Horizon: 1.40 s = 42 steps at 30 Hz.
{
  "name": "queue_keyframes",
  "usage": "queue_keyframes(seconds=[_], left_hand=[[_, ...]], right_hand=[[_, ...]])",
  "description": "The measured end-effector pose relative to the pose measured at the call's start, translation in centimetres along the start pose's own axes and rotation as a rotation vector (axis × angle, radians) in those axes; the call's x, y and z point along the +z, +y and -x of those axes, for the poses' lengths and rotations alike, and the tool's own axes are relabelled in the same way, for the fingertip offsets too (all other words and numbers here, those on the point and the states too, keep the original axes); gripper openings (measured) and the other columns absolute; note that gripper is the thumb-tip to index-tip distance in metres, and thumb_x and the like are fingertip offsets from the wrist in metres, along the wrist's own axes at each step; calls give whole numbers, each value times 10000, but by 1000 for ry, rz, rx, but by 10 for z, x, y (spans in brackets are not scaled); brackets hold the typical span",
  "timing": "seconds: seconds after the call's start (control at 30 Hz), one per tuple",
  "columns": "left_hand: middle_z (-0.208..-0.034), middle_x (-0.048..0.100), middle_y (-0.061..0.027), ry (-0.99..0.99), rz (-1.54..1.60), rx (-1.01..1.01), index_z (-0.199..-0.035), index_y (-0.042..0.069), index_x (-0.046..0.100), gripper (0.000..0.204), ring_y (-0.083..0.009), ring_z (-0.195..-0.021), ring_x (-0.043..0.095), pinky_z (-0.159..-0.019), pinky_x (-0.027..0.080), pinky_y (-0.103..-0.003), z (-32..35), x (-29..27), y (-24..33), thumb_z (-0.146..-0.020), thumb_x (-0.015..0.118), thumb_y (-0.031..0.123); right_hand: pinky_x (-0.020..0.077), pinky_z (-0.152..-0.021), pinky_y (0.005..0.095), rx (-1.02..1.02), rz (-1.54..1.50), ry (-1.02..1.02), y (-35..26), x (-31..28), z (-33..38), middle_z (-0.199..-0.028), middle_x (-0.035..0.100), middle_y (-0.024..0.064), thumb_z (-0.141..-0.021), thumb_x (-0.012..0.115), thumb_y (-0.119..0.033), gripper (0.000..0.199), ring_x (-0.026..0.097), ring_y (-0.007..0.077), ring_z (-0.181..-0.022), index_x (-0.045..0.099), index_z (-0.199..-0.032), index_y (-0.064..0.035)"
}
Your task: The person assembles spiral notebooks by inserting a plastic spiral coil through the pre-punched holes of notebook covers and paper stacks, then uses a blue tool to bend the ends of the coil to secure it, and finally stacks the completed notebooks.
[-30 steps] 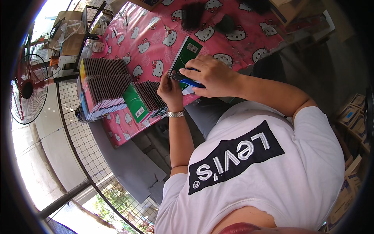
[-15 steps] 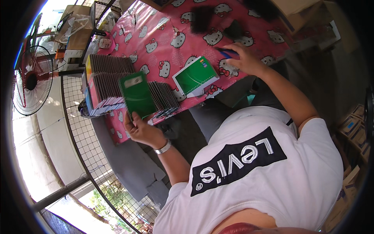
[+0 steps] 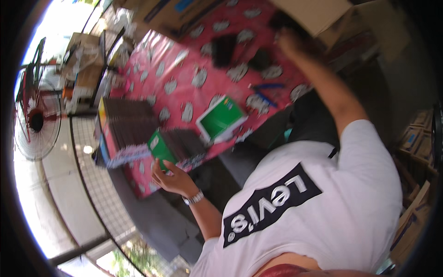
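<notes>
My left hand (image 3: 171,179), with a watch at the wrist, grips the lower edge of a green booklet (image 3: 161,146) that stands at the near edge of the pink patterned table (image 3: 184,64), against a row of dark booklets (image 3: 185,142). A second green booklet (image 3: 221,120) lies flat on the table to the right. My right hand (image 3: 289,40) is stretched far across the table next to a cardboard box (image 3: 314,14) and is blurred; its fingers cannot be made out. Two blue pens (image 3: 266,93) lie on the cloth below that arm.
A colourful open box (image 3: 110,147) packed with dark booklets sits at the table's left end. Dark objects (image 3: 225,50) lie farther up the table. A standing fan (image 3: 34,120) and a wire fence (image 3: 92,184) are to the left. Cardboard boxes (image 3: 415,138) are stacked at the right.
My right arm has reached farther across the table toward the cardboard box, and pens now lie on the cloth. My left hand has brought the green booklet against the row of dark booklets.
</notes>
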State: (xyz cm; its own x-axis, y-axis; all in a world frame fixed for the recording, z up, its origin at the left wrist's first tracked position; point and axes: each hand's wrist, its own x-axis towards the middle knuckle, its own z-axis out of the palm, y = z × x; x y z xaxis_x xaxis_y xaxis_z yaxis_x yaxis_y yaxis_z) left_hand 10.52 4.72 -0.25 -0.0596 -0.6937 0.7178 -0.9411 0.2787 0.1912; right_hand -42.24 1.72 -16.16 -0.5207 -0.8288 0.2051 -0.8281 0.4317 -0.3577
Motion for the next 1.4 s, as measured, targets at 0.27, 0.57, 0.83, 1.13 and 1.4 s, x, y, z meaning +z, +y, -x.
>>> queue_keyframes(seconds=[0.27, 0.57, 0.83, 1.13, 1.4], left_hand=[[-1079, 637, -109, -703, 335, 700, -1096, 91, 648, 364, -335, -991, 602, -842, 492, -428, 15, 77, 119, -743, 728, 124], [-908, 674, -105, -861, 410, 752, -995, 98, 707, 239, -327, -816, 658, -703, 530, -416, -9, 84, 91, -755, 710, 101], [-911, 704, -135, -913, 493, 714, -981, 78, 732, 221, -339, -781, 675, -693, 541, -409, -21, 86, 102, -766, 680, 84], [-936, 713, -141, -937, 569, 603, -971, 61, 735, 256, -318, -793, 695, -686, 541, -385, -21, 92, 89, -714, 732, 55], [-1002, 694, -108, -1211, 1124, 222, -1056, 52, 689, 295, -224, -873, 635, -758, 505, -324, -22, 103, 89, -962, 618, 322]], right_hand=[[476, -865, 483, 132, -175, 202, 38, 14, -41, -969, 655, 224, -936, 478, -223, 284, 634, 360, -972, 661, -961, -8], [452, -962, 435, -142, -603, 192, -56, -50, 28, -1110, 611, 224, -775, 580, -23, 333, 573, 374, -1087, 656, -1099, -39], [519, -824, 310, -60, -1173, -280, -138, -30, 156, -957, 706, 81, -908, 623, -194, 263, 655, 149, -894, 655, -1099, -16], [524, -803, 345, 157, -1197, -466, -196, -36, 184, -954, 706, 106, -838, 685, -119, 343, 680, 202, -886, 600, -1151, -8], [515, -736, 412, -317, -942, -113, -202, -25, 187, -892, 673, 137, -755, 727, -87, 423, 667, 329, -833, 565, -1144, -47]])
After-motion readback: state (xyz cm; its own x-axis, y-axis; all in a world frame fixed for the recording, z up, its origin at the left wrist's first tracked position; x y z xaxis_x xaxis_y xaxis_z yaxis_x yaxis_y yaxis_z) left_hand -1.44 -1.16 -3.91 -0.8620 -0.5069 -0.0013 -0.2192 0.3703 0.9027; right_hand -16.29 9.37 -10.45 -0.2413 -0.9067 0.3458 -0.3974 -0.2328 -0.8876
